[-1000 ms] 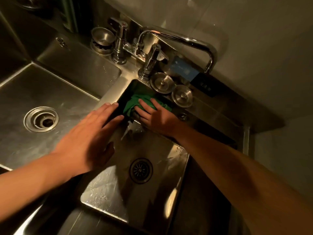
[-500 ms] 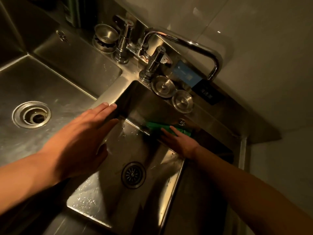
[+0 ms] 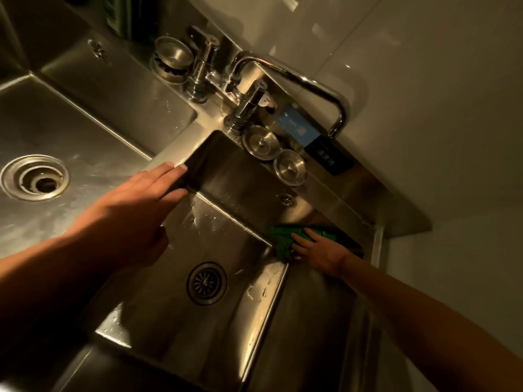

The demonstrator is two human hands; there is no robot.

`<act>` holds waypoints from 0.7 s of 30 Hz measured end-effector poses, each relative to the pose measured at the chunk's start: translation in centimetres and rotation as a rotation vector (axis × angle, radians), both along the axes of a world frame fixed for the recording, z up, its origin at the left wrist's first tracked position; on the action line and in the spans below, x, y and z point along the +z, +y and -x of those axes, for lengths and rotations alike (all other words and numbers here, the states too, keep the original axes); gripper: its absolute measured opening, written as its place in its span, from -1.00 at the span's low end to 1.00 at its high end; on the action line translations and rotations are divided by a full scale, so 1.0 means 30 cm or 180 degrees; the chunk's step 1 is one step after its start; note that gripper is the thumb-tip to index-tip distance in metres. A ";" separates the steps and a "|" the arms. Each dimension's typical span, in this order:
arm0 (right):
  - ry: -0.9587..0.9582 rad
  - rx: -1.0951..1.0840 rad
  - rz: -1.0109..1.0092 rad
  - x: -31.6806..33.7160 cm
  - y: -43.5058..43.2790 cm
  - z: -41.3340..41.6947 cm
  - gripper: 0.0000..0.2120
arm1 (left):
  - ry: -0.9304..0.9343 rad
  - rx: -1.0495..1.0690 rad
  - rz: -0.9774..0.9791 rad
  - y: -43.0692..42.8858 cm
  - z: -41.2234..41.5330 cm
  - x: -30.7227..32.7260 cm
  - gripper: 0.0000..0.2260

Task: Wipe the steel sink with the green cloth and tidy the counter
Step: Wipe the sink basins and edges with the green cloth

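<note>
The small steel sink has a round drain in its wet floor. My right hand presses the green cloth flat against the sink's far right corner, fingers straight on top of it. Part of the cloth is hidden under the hand and in shadow. My left hand rests flat, fingers together, on the steel divider at the sink's left rim.
A larger basin with an open drain lies to the left. Behind the sink stand a curved faucet, two tap handles, two steel drain plugs and a stacked strainer. A wall closes the right side.
My right hand has slid the green cloth along the back wall from the left corner to the right corner. The left hand stays on the divider. The view has shifted.
</note>
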State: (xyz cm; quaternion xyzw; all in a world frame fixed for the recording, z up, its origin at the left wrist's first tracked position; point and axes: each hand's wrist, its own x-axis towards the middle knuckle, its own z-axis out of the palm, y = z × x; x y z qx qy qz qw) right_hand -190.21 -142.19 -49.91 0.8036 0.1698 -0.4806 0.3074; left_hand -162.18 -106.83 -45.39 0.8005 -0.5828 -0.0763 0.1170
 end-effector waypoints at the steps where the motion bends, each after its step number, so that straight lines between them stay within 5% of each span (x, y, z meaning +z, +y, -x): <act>1: 0.0019 -0.0030 0.0041 -0.036 0.013 -0.017 -0.56 | -0.0051 0.0008 0.0018 0.001 0.002 -0.002 -0.35; 12: -0.0904 0.0175 -0.0057 -0.284 0.224 -0.433 -0.54 | -0.0075 0.0138 -0.0095 0.006 0.007 -0.004 -0.33; 16: -0.1589 -0.0247 -0.0331 -0.265 0.328 -0.627 -0.52 | 0.0054 0.0141 -0.0124 -0.001 0.006 0.004 -0.31; 21: -0.1613 -0.0815 -0.0520 -0.308 0.361 -0.627 -0.53 | 0.0063 0.0109 -0.0027 0.011 0.006 -0.004 -0.31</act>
